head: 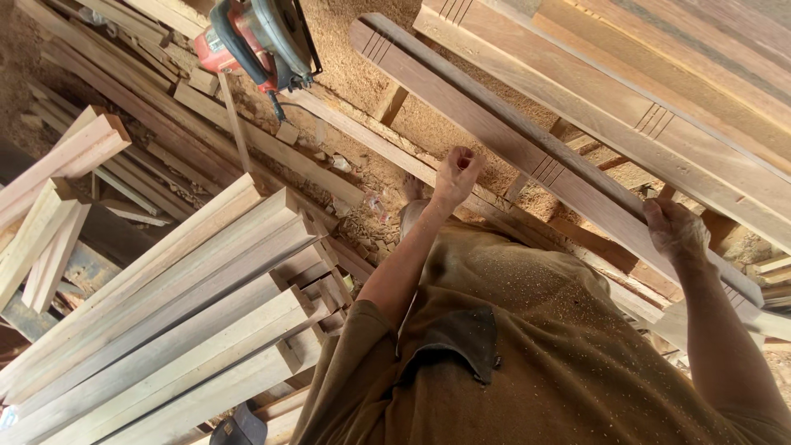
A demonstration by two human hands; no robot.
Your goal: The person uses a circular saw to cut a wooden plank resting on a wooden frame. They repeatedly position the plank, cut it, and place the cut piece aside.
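Head view only. Dark brown plank (pixel 527 156), long, with sets of cut grooves across its face, runs diagonally from top centre down to the right edge. Right hand (pixel 676 231) grasps the plank near its lower end, fingers wrapped over the edge. Left hand (pixel 456 175) is clenched into a fist, raised just beside the plank's near edge; touching or not, cannot tell. Both forearms rise from an olive shirt (pixel 535 346) dusted with sawdust, chest pocket showing.

Second lighter grooved plank (pixel 659 124) lies parallel, just beyond the dark one, toward the top right corner. Red circular saw (pixel 259 37) sits at the top edge, left of centre, on a spread of sawdust (pixel 362 66), cord trailing down. Stack of pale squared timbers (pixel 181 313) fills the lower left, ends pointing toward the centre. More pale timbers (pixel 49 198) sit at the left edge. Thin offcuts (pixel 206 124) lie scattered between saw and stack. Small wood scraps (pixel 371 222) are piled near the left hand.
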